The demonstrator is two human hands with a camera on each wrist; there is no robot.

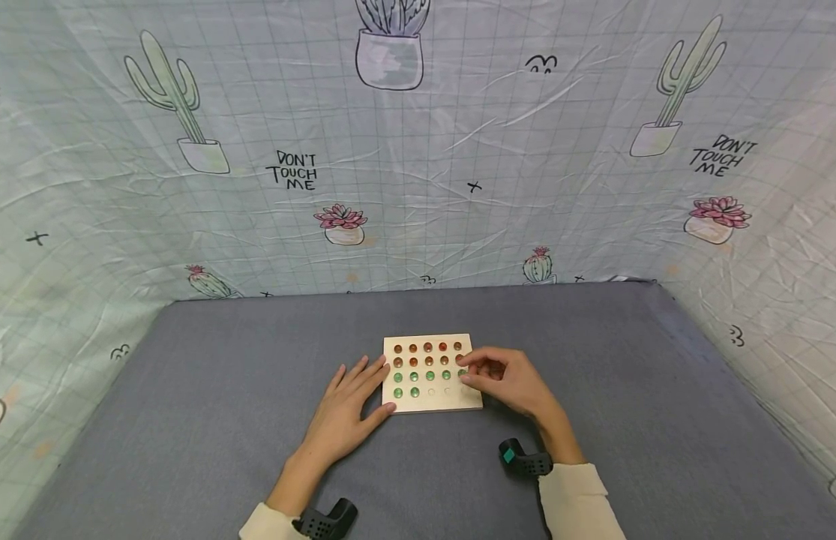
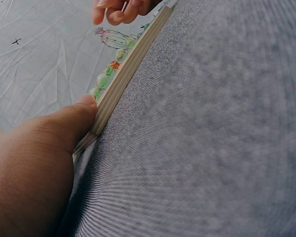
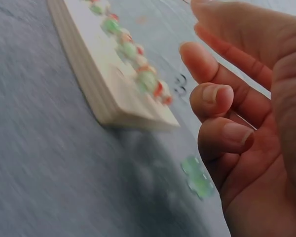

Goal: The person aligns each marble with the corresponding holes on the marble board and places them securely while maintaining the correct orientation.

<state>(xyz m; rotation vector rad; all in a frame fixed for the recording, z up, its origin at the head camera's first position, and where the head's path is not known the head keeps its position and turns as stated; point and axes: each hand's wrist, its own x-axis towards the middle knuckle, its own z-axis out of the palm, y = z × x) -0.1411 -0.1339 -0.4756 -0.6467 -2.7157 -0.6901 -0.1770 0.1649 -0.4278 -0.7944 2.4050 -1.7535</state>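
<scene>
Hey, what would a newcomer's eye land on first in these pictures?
Probably the pale board on the grey table, with orange marbles in back, green marbles in front. Then the left hand at its left edge and the right hand at its right side. Behind hangs cloth printed with cacti.

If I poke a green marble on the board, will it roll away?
The green marble looks round, so it would probably roll once loose. Its shiny surface suggests slippery. It seems to sit in a shallow hollow in the wooden board, so a gentle poke might not free it.
</scene>
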